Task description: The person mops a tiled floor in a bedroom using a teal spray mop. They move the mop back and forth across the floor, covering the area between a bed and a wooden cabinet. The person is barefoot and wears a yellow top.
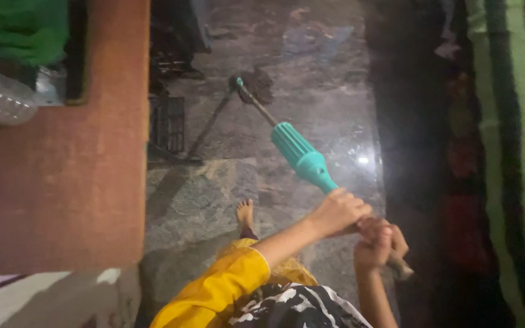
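The mop (302,159), its teal plastic grip midway along the handle, slants across the wet grey stone floor (214,194) with its dark head far out ahead. The left hand (338,211) wraps the handle just below the teal part, fingers closed round it. The right hand (377,243) grips the handle end just behind, touching the left; a bare foot (245,214) stands nearby.

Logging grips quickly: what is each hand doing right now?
Left hand: closed around the mop handle, just below its teal sleeve.
Right hand: closed around the same handle, near its end.
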